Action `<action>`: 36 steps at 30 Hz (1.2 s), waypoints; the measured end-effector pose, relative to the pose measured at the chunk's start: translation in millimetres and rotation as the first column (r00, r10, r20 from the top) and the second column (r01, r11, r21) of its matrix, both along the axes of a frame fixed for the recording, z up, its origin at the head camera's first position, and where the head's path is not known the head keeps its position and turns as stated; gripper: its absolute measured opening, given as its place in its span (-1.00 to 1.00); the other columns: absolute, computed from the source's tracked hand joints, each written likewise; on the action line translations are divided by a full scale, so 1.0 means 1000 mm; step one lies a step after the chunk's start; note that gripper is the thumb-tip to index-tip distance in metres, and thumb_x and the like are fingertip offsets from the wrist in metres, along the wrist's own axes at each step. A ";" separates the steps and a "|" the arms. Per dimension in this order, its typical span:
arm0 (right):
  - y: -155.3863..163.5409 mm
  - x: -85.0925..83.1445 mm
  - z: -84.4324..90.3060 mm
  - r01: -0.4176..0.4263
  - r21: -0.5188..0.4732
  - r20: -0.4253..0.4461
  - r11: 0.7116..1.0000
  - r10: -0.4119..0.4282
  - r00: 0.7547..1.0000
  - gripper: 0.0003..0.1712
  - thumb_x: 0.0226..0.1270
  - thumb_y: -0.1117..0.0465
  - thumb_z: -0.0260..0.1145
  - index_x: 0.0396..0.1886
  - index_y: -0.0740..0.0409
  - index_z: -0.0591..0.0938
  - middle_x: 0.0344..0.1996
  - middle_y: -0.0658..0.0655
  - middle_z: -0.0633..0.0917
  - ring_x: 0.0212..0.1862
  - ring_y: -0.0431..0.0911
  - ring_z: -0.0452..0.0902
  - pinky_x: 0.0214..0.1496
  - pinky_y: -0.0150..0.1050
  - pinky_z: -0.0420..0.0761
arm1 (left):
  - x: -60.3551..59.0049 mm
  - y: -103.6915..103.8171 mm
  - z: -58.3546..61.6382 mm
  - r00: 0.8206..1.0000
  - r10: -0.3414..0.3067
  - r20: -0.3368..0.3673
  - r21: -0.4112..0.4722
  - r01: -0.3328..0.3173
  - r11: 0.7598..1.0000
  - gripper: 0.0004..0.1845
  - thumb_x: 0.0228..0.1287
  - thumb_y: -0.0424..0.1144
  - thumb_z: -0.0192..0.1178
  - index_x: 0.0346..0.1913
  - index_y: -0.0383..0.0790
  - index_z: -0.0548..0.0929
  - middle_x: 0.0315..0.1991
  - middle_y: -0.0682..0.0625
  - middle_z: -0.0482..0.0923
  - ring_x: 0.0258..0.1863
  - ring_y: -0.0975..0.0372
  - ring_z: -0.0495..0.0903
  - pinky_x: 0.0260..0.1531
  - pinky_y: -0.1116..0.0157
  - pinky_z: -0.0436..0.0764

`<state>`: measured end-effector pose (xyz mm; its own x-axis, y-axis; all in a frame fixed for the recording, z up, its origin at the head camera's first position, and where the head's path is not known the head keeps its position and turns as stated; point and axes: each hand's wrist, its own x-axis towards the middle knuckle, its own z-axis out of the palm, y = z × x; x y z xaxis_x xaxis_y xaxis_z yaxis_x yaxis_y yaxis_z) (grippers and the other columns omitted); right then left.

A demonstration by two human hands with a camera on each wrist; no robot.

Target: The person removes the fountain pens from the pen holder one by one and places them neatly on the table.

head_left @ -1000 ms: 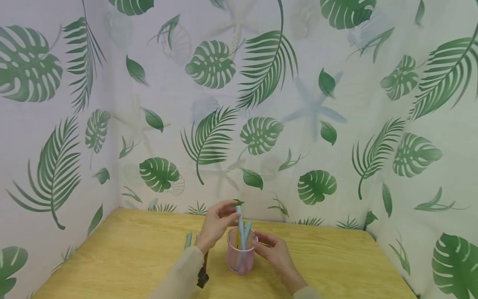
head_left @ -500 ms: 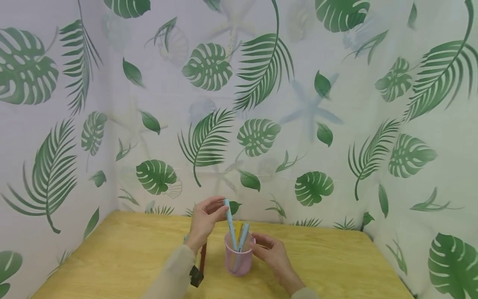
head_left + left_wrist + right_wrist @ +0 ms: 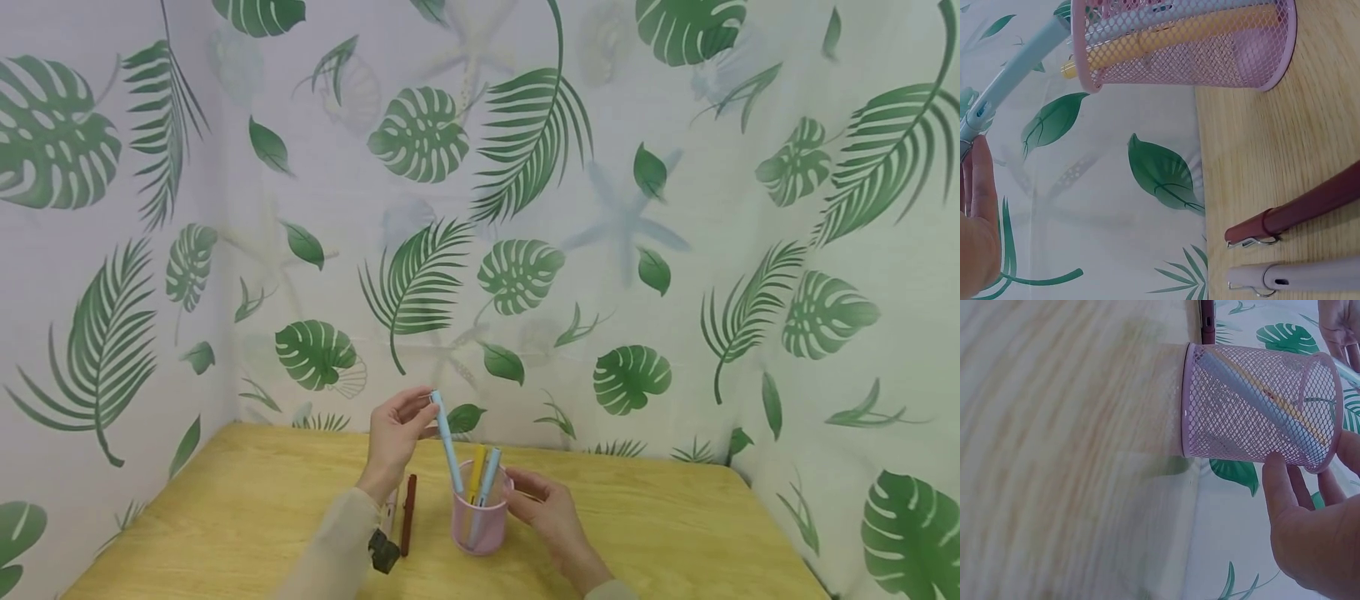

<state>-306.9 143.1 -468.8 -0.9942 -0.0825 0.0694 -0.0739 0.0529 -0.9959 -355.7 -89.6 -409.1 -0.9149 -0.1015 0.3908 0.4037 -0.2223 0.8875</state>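
Observation:
A pink mesh cup (image 3: 480,523) stands on the wooden table (image 3: 225,517). My left hand (image 3: 423,408) pinches the top of a light blue pen (image 3: 447,446), which slants up to the left with its lower end still inside the cup. A yellow pen (image 3: 476,471) and a second blue pen (image 3: 490,477) lean in the cup. My right hand (image 3: 528,500) holds the cup's right side near the rim. The right wrist view shows the cup (image 3: 1254,406) with my fingers (image 3: 1282,487) on its rim. In the left wrist view the blue pen (image 3: 1016,78) crosses above the cup (image 3: 1210,56).
A dark red pen (image 3: 407,515) (image 3: 1297,212) and a pale grey pen (image 3: 1297,275) lie on the table left of the cup, beside my left sleeve. Leaf-printed curtains (image 3: 675,250) close off the table's back and both sides.
My left hand has drawn the light blue pen upward and to the left, so more of it stands out of the cup. The right hand has stayed on the cup.

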 end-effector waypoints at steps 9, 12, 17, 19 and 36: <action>0.000 0.000 0.000 0.015 0.003 0.003 1.000 -0.015 1.000 -0.46 0.30 0.20 0.39 0.21 0.35 0.54 0.11 0.33 0.63 0.08 -0.05 0.61 0.10 -0.17 0.65 | 0.000 -0.009 0.002 0.998 -0.003 0.063 0.022 0.001 1.000 -0.64 0.23 -0.43 0.31 0.09 -0.42 0.60 -0.16 -0.15 0.73 -0.34 0.25 0.73 -0.29 0.16 0.74; 0.000 -0.001 -0.001 0.014 0.004 0.002 1.000 -0.014 1.000 -0.46 0.29 0.21 0.39 0.21 0.35 0.54 0.12 0.33 0.63 0.07 -0.05 0.61 0.09 -0.17 0.66 | -0.002 -0.013 -0.001 0.997 -0.009 0.081 0.049 0.005 0.999 -0.62 0.21 -0.41 0.33 0.09 -0.45 0.60 -0.23 -0.05 0.74 -0.37 0.24 0.73 -0.31 0.15 0.75; 0.000 0.000 -0.001 0.009 0.009 0.012 1.000 -0.009 1.000 -0.44 0.29 0.19 0.39 0.23 0.35 0.53 0.14 0.34 0.61 0.07 -0.04 0.62 0.09 -0.17 0.66 | -0.004 -0.019 -0.006 0.992 -0.031 0.122 0.061 0.024 0.998 -0.61 0.20 -0.42 0.34 0.09 -0.46 0.59 -0.29 0.01 0.75 -0.39 0.22 0.72 -0.31 0.15 0.75; 0.000 0.000 -0.001 0.013 0.014 0.013 1.000 -0.013 1.000 -0.43 0.29 0.19 0.40 0.23 0.34 0.53 0.14 0.34 0.61 0.07 -0.03 0.63 0.09 -0.17 0.66 | -0.004 -0.021 -0.008 0.991 -0.036 0.132 0.057 0.029 0.998 -0.61 0.20 -0.41 0.34 0.09 -0.44 0.60 -0.30 0.02 0.75 -0.39 0.21 0.73 -0.30 0.14 0.75; -0.001 0.001 0.001 0.019 0.016 0.008 1.000 -0.019 1.000 -0.46 0.29 0.19 0.39 0.22 0.33 0.55 0.11 0.33 0.63 0.05 -0.03 0.64 0.08 -0.18 0.66 | -0.010 -0.041 -0.029 0.977 -0.008 0.212 -0.013 0.011 1.000 -0.60 0.21 -0.34 0.36 0.10 -0.37 0.62 -0.25 0.03 0.74 -0.30 0.21 0.72 -0.28 0.14 0.74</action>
